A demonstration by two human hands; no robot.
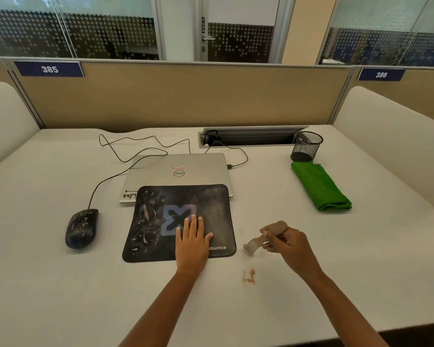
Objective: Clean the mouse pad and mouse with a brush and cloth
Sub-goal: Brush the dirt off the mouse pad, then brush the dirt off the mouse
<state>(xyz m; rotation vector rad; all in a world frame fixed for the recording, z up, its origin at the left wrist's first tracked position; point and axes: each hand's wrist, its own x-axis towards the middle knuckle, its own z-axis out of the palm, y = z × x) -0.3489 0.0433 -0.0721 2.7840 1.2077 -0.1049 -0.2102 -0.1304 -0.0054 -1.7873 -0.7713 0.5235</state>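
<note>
Crumbs (249,276) on the desk (60,284) may flick back onto the mouse pad (158,221). Flat-fingered, the left grip (192,240) presses it; the right grip (287,244) holds the brush (259,239).

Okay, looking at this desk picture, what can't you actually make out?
Head view:
The brush, gripped by the right hand, is blurred at its bristles; whether they touch the table is unclear.
The left hand, flat on the mouse pad, covers the start of its printed word.
The mouse pad hides the laptop's near edge.
The mesh cup's inside is too dark.
</note>
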